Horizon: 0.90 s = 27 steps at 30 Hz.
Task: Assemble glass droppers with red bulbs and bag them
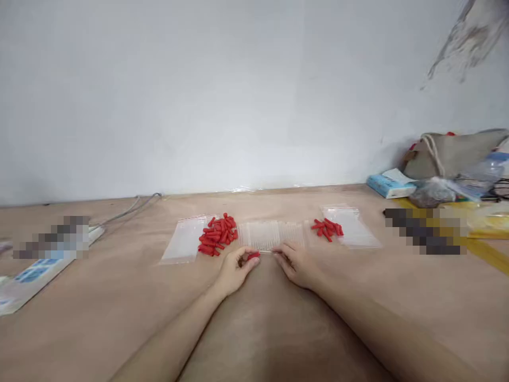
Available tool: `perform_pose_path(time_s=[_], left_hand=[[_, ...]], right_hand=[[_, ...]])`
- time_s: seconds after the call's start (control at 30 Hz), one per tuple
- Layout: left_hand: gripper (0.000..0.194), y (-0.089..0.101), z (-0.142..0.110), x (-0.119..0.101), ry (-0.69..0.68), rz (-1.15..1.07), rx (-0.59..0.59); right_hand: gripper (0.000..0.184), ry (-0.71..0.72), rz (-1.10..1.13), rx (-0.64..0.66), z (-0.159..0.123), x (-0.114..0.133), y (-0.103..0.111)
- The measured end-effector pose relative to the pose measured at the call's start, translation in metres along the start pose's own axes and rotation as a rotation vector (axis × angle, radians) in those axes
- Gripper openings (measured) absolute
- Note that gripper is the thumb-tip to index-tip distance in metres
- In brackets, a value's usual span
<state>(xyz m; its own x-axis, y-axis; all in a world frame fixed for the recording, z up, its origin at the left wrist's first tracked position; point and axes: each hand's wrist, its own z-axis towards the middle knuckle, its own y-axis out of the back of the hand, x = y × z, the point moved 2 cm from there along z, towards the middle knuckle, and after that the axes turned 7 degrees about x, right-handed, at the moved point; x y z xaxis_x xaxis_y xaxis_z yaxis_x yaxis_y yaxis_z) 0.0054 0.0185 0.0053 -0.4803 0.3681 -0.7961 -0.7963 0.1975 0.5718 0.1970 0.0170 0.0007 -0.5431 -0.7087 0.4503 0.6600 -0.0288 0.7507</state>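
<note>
Spanning the foreground, a brown tabletop [254, 318] lies beneath the left hand [236, 269] and right hand [300, 265], two zip bags [178, 246], a row of clear tubes [274, 234] and two flanking piles of red cylinders [217, 235]. Just before that row, the right hand pinches a single tube [265, 251]; the left grips one red cylinder [253, 255].

Worktop [119, 307]: pale brown, spanning the lower frame. Directly upon it: long white strip [35, 273], far left; clear bag [181, 244], left of centre; larger red heap [217, 236] at its right edge; slender clear pieces [272, 235] in a row, centre; smaller red heap [326, 229], right of centre; second clear bag [353, 228]; blue packet [385, 187], right.
</note>
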Motion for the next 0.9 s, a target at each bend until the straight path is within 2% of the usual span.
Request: perform_pose_path(time_s=[0.33, 0.6, 0.73, 0.9], left_hand=[[0.026, -0.003, 0.002, 0.006, 0.008, -0.171, 0.029], [0.016, 0.002, 0.001, -0.002, -0.170, 0.043, -0.142], [0.015, 0.001, 0.000, -0.005, -0.217, 0.091, -0.148], [0.015, 0.001, -0.002, -0.007, -0.271, 0.088, -0.090]], right_hand=[[0.018, 0.035, -0.083, 0.005, 0.003, 0.000, 0.000], [0.018, 0.066, -0.085, -0.024, 0.002, -0.001, 0.001], [0.018, 0.086, -0.061, -0.025, 0.002, -0.001, 0.001], [0.020, 0.111, -0.038, -0.014, 0.002, -0.005, 0.002]])
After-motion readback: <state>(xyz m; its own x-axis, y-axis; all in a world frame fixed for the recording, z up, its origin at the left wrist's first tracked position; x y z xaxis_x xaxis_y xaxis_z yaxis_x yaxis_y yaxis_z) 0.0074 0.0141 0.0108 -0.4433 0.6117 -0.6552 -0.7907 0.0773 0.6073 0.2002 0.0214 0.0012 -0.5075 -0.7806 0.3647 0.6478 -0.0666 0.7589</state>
